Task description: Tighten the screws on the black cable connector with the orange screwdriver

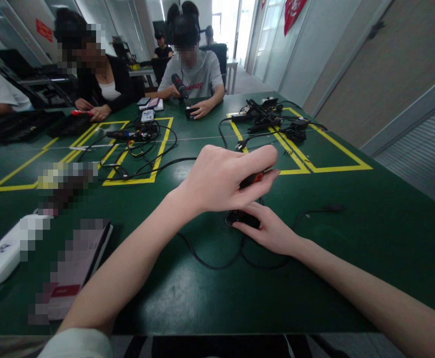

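Left hand (232,176) clenched around a dark, orange-marked object (252,180), mostly hidden by its fingers. Right hand (267,228), nearer the desk's near edge, grips a black piece (249,220) between thumb and fingers. The piece lies just below the left hand in view; whether the two objects touch, cannot tell. Black cord (217,269) loops across the desk (202,303) toward the near edge.

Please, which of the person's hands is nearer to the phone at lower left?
The left hand. It is beyond the phone and to its right; the right hand is farther right, on a black device.
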Demonstrator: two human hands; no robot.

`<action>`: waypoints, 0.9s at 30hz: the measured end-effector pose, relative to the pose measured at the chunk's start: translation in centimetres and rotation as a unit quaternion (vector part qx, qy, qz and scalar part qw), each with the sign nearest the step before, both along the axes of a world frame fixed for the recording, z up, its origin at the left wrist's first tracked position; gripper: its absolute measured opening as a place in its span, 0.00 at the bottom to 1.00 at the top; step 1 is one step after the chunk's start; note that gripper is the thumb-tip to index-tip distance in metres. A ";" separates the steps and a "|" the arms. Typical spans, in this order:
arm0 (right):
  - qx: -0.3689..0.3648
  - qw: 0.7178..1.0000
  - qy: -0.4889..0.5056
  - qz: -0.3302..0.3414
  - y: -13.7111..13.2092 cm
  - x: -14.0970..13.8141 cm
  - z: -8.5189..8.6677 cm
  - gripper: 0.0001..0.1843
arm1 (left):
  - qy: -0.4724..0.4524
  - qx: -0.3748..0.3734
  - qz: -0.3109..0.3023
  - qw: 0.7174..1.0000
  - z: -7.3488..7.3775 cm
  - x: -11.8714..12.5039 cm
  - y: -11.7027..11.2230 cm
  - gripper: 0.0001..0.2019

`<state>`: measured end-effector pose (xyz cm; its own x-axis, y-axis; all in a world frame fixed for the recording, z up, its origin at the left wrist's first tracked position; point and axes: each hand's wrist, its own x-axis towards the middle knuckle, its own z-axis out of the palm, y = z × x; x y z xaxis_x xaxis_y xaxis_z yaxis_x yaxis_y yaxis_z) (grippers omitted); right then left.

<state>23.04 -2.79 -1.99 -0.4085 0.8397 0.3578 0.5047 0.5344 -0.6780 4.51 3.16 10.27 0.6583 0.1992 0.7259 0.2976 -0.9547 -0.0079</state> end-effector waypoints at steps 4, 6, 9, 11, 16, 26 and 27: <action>-0.005 1.000 0.003 0.002 0.0 0.0 0.0 0.09 | -0.002 0.003 -0.003 1.000 0.2 0.0 0.0 0.13; -0.008 1.000 0.005 0.006 0.0 0.0 0.0 0.09 | -0.005 0.008 -0.018 1.000 0.3 0.0 0.0 0.12; -0.010 1.000 0.007 0.007 0.0 0.0 0.0 0.09 | -0.006 0.009 -0.027 1.000 0.3 0.0 0.1 0.11; -0.010 1.000 0.006 0.005 0.0 0.0 0.0 0.09 | -0.005 0.008 -0.016 1.000 0.2 0.0 0.1 0.10; -0.011 1.000 0.002 0.003 0.0 0.1 0.1 0.10 | -0.003 0.005 0.008 1.000 0.0 0.0 0.1 0.10; -0.008 1.000 0.003 0.004 0.0 0.0 0.0 0.08 | -0.003 0.014 -0.020 1.000 0.1 -0.1 0.2 0.10; -0.008 1.000 0.003 0.004 0.0 0.0 0.0 0.07 | -0.004 0.016 -0.025 1.000 0.1 -0.1 0.2 0.09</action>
<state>22.99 -2.81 -2.03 -0.4140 0.8420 0.3459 0.4960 0.5273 -0.6899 4.41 3.35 10.39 0.6610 0.1433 0.7366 0.2503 -0.9675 -0.0365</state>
